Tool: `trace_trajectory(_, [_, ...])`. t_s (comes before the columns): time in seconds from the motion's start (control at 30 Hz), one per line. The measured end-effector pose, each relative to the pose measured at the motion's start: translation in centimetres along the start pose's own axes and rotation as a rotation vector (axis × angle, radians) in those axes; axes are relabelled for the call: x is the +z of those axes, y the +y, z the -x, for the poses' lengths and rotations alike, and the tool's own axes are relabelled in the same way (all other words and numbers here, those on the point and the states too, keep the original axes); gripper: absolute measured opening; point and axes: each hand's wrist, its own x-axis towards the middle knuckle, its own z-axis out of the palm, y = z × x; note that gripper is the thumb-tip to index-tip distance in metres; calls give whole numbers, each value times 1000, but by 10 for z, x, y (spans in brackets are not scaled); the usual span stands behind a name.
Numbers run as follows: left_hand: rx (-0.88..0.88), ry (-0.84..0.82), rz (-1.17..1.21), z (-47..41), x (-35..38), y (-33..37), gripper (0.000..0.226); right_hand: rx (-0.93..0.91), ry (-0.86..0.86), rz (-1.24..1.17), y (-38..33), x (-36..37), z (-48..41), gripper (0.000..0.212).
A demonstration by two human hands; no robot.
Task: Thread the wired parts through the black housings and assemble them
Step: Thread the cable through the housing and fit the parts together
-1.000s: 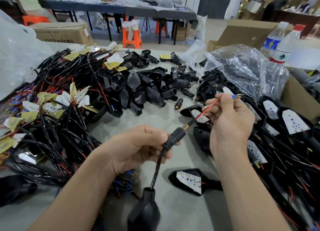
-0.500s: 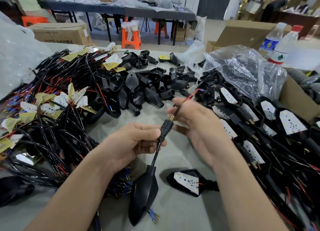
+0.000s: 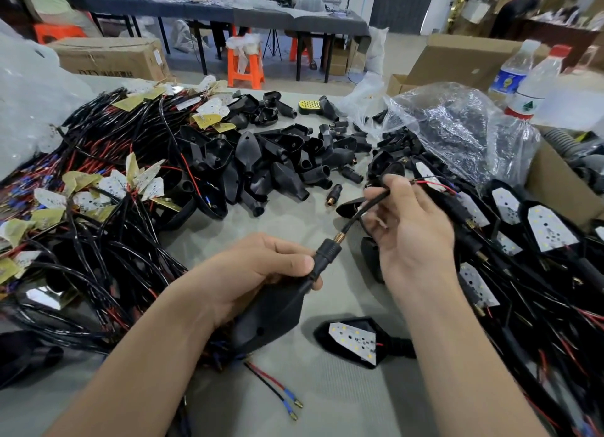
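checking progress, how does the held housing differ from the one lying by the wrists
The held housing shows its black back; the lying housing faces up, showing a white LED board. The left hand grips the first; the second rests on the table. Both are black, pointed shells.

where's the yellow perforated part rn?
Head view: the yellow part lies on the table, far centre, behind the black housings, left of the plastic bag.

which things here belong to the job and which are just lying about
In the job:
black teardrop plastic housing in the left hand
black sheathed wire pinched by the right hand
heap of empty black housings
wired white LED boards

Lying about:
two clear plastic water bottles
crumpled clear plastic bag
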Motion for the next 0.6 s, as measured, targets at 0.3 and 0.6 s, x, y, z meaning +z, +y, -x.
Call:
trace_trajectory(0.3, [1, 169, 272, -1, 2, 1, 39, 110, -377, 357, 21, 4, 10, 7])
trace_trajectory(0.6, [335, 428, -276, -6, 2, -7, 52, -35, 31, 302, 14, -2, 1, 20])
